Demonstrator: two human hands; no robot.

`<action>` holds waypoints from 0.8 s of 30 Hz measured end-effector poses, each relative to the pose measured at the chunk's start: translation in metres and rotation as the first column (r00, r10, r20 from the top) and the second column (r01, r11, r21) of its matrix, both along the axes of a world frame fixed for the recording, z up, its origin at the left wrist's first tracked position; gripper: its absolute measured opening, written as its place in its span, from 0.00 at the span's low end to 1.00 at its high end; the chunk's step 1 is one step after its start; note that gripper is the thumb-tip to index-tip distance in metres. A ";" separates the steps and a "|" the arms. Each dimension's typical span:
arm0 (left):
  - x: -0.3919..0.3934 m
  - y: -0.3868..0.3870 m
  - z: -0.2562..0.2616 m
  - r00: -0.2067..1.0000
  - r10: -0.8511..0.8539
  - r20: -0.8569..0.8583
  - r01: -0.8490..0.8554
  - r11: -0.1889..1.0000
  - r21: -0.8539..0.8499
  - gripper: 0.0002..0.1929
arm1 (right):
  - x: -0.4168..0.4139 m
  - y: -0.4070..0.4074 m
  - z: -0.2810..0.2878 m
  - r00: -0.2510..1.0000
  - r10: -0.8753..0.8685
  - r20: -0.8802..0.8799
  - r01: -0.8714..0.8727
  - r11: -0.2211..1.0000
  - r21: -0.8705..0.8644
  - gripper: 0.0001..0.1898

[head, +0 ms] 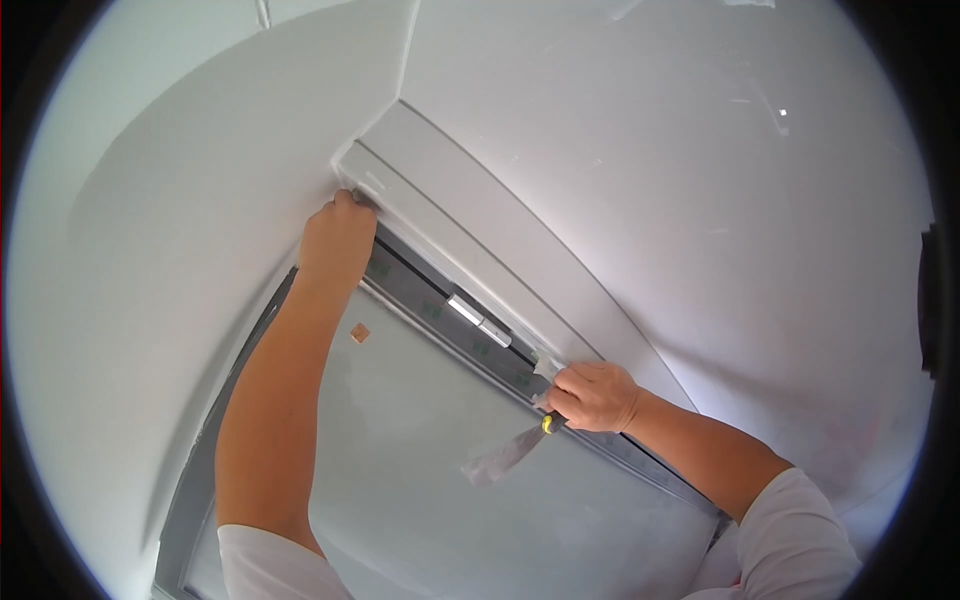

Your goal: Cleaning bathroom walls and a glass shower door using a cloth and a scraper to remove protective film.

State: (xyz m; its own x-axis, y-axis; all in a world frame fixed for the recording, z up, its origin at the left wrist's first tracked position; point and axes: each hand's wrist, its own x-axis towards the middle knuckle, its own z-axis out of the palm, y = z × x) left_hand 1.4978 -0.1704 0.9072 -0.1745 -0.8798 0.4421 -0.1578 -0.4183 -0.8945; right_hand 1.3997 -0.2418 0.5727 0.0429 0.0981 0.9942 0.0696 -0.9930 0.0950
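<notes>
My left hand (337,232) is at the upper corner of a dark grey frame (409,281), its fingers curled against the edge by the white wall. Whatever lies under those fingertips is hidden. Lower along the same frame, my right hand (596,394) grips a putty knife (506,457) with a black and yellow handle. Its smeared blade points down and left over the glass-like panel (420,480). A crumpled whitish strip, perhaps tape or film (547,367), sticks out by the right hand's fingers. Between the hands sits a silver hinge (480,321) on the frame.
White grooved trim (480,240) runs along the frame. Smooth white walls rise on the left (172,210) and right (712,187). A small orange-brown square (360,334) is on the panel. Another dark frame member (225,390) runs down behind my left arm.
</notes>
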 end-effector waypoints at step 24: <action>0.019 0.026 0.000 0.757 -0.502 -0.418 0.480 0.861 -0.165 0.05 | -0.003 0.000 0.002 1.000 -0.013 0.014 0.013 1.000 -0.008 0.10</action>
